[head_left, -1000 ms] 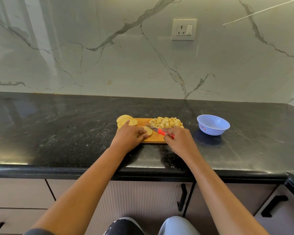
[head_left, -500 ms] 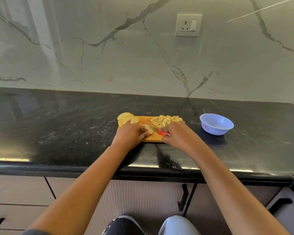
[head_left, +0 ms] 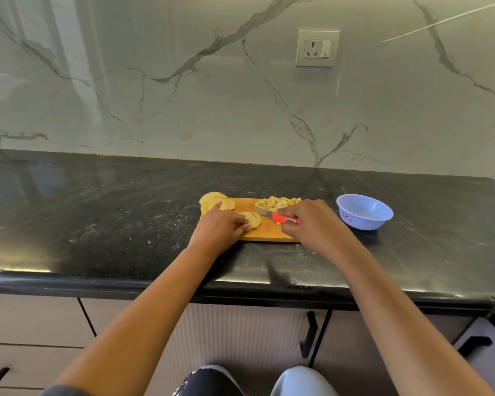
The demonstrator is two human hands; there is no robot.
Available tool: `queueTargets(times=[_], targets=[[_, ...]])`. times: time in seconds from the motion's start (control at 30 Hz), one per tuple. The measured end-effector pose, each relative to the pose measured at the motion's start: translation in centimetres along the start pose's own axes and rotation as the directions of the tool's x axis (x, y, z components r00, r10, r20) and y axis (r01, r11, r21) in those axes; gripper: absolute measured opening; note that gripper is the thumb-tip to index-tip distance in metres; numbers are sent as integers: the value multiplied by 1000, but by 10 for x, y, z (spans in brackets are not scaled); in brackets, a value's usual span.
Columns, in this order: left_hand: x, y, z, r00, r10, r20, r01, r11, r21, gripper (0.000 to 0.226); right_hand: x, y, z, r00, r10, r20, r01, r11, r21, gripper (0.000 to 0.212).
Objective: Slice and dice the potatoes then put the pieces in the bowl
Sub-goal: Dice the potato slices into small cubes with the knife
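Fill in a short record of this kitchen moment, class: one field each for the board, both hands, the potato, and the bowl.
board: wooden cutting board on black counter
left hand: left hand pins potato slices on the board
right hand: right hand grips red-handled knife, blade toward the slices
uncut: round slices at board's far left corner
diced: diced pile at far right
bowl: blue bowl, right of board, looks empty

- Potato slice [head_left: 252, 219] pinned on cutting board [head_left: 266, 234] by left hand [head_left: 220, 230]
- Red-handled knife [head_left: 275, 216] gripped by right hand [head_left: 312, 224]
- Diced pile [head_left: 277, 202] heaped behind; bowl [head_left: 364, 212] set right of board
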State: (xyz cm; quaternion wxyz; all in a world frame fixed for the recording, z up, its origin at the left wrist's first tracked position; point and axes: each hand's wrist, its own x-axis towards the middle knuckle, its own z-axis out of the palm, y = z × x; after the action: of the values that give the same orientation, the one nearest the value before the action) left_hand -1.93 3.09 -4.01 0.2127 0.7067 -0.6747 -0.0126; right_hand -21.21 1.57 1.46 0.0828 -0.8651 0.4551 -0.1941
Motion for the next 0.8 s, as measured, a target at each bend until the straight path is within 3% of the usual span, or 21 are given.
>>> queueTargets(times=[0.47,0.8], targets=[[12,-15,14,998,16,-59,-18,999,-35,37,22,-4,29,999,-32,-5,31,998,-50,38],[7,-7,8,998,2,-62,-2,1000,-12,38,30,-6,30,994,-45,98,54,994,-97,40]])
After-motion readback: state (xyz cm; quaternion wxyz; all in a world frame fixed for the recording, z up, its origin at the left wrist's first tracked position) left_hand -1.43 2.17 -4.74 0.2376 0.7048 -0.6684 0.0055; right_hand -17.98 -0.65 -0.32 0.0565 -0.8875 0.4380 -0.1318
